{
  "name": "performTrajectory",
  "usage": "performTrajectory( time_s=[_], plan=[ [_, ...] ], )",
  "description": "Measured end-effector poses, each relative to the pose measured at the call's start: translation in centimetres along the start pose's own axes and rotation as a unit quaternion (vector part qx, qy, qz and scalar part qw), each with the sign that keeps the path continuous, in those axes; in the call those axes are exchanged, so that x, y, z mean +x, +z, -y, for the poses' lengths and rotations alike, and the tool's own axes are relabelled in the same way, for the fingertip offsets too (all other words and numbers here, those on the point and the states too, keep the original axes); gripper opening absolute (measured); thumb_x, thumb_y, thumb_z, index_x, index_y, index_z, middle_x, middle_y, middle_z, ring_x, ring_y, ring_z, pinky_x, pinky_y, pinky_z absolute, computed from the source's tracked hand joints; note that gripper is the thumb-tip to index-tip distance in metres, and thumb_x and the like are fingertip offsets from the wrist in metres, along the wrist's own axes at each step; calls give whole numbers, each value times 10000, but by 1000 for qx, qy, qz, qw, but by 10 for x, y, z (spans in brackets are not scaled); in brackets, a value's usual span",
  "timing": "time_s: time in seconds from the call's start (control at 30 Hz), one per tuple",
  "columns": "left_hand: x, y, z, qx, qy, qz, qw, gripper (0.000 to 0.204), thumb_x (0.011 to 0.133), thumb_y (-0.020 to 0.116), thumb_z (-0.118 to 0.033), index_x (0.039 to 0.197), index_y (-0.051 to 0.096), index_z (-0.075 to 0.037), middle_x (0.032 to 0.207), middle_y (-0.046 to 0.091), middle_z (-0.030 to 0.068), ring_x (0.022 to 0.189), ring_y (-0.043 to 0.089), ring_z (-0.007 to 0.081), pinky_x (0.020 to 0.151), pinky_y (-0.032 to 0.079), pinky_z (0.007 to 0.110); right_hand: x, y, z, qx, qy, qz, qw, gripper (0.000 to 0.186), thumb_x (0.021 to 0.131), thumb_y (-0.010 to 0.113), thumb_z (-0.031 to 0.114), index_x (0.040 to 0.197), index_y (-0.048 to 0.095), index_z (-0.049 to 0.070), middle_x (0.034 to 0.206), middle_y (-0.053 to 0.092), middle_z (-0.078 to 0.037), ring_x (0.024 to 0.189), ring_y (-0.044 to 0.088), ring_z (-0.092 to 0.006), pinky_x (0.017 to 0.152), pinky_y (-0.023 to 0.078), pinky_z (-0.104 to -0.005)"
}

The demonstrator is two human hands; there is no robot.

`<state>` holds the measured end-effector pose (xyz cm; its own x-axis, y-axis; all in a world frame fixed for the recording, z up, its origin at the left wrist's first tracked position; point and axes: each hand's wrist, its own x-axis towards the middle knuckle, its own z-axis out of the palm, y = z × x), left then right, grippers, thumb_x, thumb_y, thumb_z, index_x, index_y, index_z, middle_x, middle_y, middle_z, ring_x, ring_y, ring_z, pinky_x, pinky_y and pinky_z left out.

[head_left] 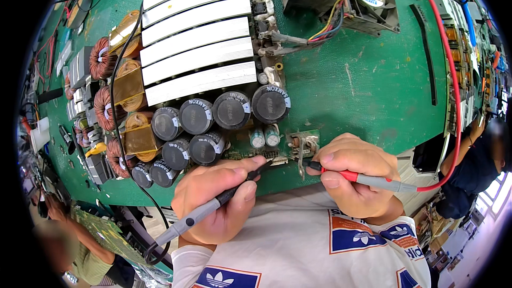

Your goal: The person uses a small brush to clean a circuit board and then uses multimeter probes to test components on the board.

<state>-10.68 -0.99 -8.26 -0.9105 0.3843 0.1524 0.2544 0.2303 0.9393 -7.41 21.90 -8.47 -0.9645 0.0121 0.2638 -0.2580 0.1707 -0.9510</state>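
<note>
My left hand [216,197] grips a black and grey test probe [200,212], its tip at the near edge of a large power circuit board [245,152]. In my right hand [357,173] is a red and grey test probe [368,180], pointing left at a small board piece with a metal bracket [304,144]. Whether either tip touches metal, I cannot tell. The big board carries several black capacitors [232,110], two small teal capacitors [265,137], white finned heat sinks [197,48] and copper-wound coils [109,106] on its left.
Two joined black fans [341,0] with coloured wires stand at the back right. A red lead [448,64] curves down the right, and a black lead [113,90] crosses the coils. The green work mat [368,90] lies underneath. People work at the lower left and right.
</note>
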Motion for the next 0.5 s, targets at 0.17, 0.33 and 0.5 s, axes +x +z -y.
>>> performTrajectory(
  time_s=[0.17, 0.33, 0.5],
  plan=[
    [2, -1, 0, -2, 7, -15, 1000, 245, 891, 704, -59, 1049, 525, -6, 839, 710, 187, 818, 751, 303, 639, 601, 336, 6, 1, 4, -9, 19, 12, 1000, 242, 731, 803, -44, 944, 691, -24, 799, 710, -140, 679, 700, -256, 635, 542, -336],
    [2, 1, 2, -21, 12, -30, 999, 271, 850, 736, -12, 1047, 550, -17, 809, 727, 160, 814, 764, 306, 617, 587, 328, 8, 1, 5, -14, 27, 13, 999, 226, 729, 805, -38, 925, 692, -23, 786, 708, -136, 675, 699, -257, 630, 538, -330],
    [1, 1, 4, -27, 13, -25, 999, 292, 832, 738, 16, 1056, 553, -10, 822, 726, 173, 816, 763, 315, 610, 588, 336, 8, 1, 5, -14, 33, 15, 999, 224, 727, 808, -40, 919, 693, -25, 788, 710, -134, 670, 697, -260, 623, 537, -332]
  ],
)
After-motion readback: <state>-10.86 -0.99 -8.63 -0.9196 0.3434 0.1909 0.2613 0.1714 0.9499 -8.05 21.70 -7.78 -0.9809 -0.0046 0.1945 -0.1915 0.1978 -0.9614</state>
